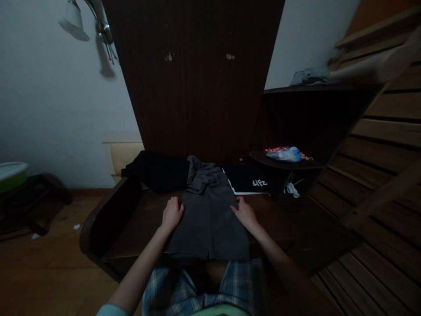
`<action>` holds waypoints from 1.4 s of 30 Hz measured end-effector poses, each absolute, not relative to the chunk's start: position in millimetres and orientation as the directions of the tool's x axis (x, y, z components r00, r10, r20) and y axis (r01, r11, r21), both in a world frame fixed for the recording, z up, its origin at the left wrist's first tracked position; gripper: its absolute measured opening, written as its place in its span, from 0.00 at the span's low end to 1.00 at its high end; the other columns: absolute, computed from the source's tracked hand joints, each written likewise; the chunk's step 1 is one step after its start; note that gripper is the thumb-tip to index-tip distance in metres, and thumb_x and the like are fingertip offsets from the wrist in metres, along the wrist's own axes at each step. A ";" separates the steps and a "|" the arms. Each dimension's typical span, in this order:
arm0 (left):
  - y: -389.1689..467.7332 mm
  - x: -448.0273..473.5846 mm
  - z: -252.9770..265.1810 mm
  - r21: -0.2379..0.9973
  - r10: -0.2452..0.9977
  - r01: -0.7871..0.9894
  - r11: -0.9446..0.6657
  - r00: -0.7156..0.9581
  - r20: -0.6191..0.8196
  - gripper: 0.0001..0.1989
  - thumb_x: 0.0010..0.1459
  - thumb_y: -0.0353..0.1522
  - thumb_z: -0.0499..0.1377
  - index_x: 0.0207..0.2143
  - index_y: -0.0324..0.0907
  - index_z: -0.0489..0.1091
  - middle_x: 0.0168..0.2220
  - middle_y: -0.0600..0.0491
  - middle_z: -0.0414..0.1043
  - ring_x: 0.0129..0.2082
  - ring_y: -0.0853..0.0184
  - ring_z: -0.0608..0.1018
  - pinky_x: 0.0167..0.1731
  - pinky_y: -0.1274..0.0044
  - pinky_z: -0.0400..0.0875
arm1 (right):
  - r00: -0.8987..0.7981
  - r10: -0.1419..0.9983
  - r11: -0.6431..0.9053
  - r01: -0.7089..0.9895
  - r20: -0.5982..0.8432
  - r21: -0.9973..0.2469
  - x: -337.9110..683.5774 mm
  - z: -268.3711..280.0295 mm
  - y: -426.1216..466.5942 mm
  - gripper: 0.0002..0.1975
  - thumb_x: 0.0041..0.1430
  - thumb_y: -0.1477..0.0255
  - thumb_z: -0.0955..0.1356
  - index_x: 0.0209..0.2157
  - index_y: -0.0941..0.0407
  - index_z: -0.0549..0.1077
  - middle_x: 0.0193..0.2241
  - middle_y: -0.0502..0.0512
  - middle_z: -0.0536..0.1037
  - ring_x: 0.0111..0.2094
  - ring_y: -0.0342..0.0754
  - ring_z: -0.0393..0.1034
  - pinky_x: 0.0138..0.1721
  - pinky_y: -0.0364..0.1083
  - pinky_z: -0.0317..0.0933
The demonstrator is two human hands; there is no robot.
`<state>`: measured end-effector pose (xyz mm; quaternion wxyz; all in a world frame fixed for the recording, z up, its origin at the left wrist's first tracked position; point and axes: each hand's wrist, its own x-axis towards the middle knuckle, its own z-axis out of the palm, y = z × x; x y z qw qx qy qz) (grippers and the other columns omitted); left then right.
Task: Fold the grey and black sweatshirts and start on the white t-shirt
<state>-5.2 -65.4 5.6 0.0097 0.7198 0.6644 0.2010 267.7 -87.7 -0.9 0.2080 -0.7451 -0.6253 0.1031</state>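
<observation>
A pair of dark grey trousers or shorts lies on a dark wooden bench, its legs flat toward me and its upper part bunched at the back. Against the left edge of the cloth rests my left hand, thumb apart from the other fingers, whose tips are hard to see. My right hand lies at the opposite edge with thumb and fingers spread, the thumb over the fabric. Behind, a black garment is heaped at left. A folded black garment with white "LIFE" lettering lies at right.
The bench has a curved left armrest and a tall dark panel behind. Side shelves at right hold a plastic bag and folded cloth. Wooden slats stand at far right, a green-sided tub at far left.
</observation>
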 end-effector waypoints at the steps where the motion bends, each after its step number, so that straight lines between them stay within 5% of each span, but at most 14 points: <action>1: -69.3 -3.2 9.1 0.259 0.948 0.957 -0.130 0.044 0.315 0.07 0.55 0.32 0.49 0.33 0.39 0.62 0.35 0.46 0.67 0.38 0.62 0.71 0.36 0.75 0.63 | 0.187 0.974 -0.108 0.879 0.127 -0.464 269.3 -3.9 -88.7 0.16 0.54 0.66 0.61 0.43 0.59 0.60 0.33 0.59 0.74 0.35 0.51 0.70 0.32 0.44 0.56; 4: -84.1 10.4 21.9 0.303 0.940 0.932 -0.201 0.096 0.328 0.10 0.55 0.35 0.48 0.32 0.40 0.65 0.35 0.46 0.68 0.37 0.62 0.71 0.37 0.75 0.62 | 0.165 0.970 -0.026 0.805 0.181 -0.593 279.2 -13.1 -95.0 0.18 0.54 0.63 0.60 0.44 0.59 0.60 0.27 0.54 0.73 0.30 0.49 0.69 0.31 0.44 0.58; 7: -94.0 34.6 30.3 0.503 0.977 0.838 -0.211 0.191 0.092 0.16 0.54 0.43 0.48 0.24 0.42 0.67 0.26 0.50 0.70 0.30 0.63 0.73 0.31 0.76 0.62 | 0.147 0.965 0.060 0.681 0.217 -0.729 290.7 -18.4 -107.8 0.18 0.52 0.60 0.60 0.40 0.57 0.62 0.22 0.49 0.70 0.25 0.47 0.67 0.29 0.44 0.60; 10: -90.8 62.2 27.9 0.749 0.956 0.661 -0.054 0.252 -0.153 0.16 0.46 0.44 0.57 0.17 0.42 0.66 0.15 0.54 0.65 0.27 0.62 0.73 0.28 0.77 0.61 | 0.108 0.972 0.112 0.571 0.211 -0.813 298.7 -18.1 -121.5 0.16 0.49 0.58 0.61 0.34 0.55 0.66 0.21 0.49 0.69 0.24 0.46 0.67 0.29 0.44 0.61; 14: -80.6 92.2 19.3 0.945 0.900 0.171 0.281 0.295 -0.321 0.04 0.42 0.30 0.59 0.20 0.40 0.65 0.14 0.59 0.64 0.26 0.66 0.73 0.29 0.80 0.64 | 0.125 0.972 0.113 0.494 0.199 -0.862 303.9 -15.2 -130.3 0.16 0.46 0.57 0.63 0.31 0.55 0.68 0.20 0.49 0.70 0.24 0.45 0.67 0.28 0.44 0.61; 18: -84.1 108.1 19.6 0.877 0.802 -0.068 0.475 0.443 -0.400 0.08 0.50 0.29 0.50 0.27 0.36 0.67 0.21 0.53 0.71 0.25 0.68 0.75 0.32 0.77 0.68 | 0.213 0.960 0.078 0.426 0.184 -0.901 304.3 -13.9 -130.8 0.15 0.45 0.57 0.62 0.26 0.55 0.67 0.17 0.49 0.69 0.22 0.45 0.66 0.26 0.44 0.61; 22: -91.8 116.3 19.1 0.581 0.625 -0.303 0.755 0.599 -0.501 0.10 0.50 0.29 0.49 0.29 0.32 0.67 0.20 0.50 0.72 0.21 0.68 0.75 0.32 0.77 0.68 | 0.218 0.960 0.085 0.368 0.175 -0.926 299.9 -13.0 -131.0 0.17 0.45 0.55 0.62 0.26 0.55 0.66 0.18 0.49 0.69 0.23 0.46 0.68 0.25 0.43 0.61; 27: -93.5 118.1 17.3 0.478 0.618 -0.401 0.781 0.603 -0.504 0.12 0.49 0.28 0.50 0.35 0.30 0.67 0.25 0.48 0.75 0.24 0.65 0.77 0.34 0.73 0.68 | 0.188 0.953 0.139 0.423 0.237 -0.896 294.6 -5.2 -137.5 0.17 0.48 0.56 0.61 0.30 0.56 0.67 0.20 0.51 0.70 0.23 0.46 0.67 0.26 0.44 0.62; 34: -94.9 106.2 17.4 0.462 0.596 -0.379 0.802 0.555 -0.581 0.16 0.51 0.34 0.46 0.35 0.32 0.67 0.25 0.47 0.75 0.23 0.62 0.76 0.30 0.71 0.69 | -0.034 0.803 0.420 0.741 0.595 -0.525 275.6 5.1 -179.7 0.08 0.53 0.67 0.63 0.33 0.55 0.68 0.34 0.58 0.73 0.40 0.52 0.66 0.43 0.52 0.59; 42: -111.9 102.7 14.4 0.460 0.401 -0.179 0.870 0.800 -0.447 0.15 0.46 0.29 0.51 0.36 0.29 0.67 0.23 0.48 0.75 0.23 0.66 0.76 0.33 0.77 0.66 | -0.280 0.732 0.571 0.749 0.621 -0.336 268.4 -27.1 -205.4 0.22 0.50 0.65 0.65 0.47 0.57 0.63 0.48 0.62 0.68 0.51 0.55 0.59 0.49 0.56 0.56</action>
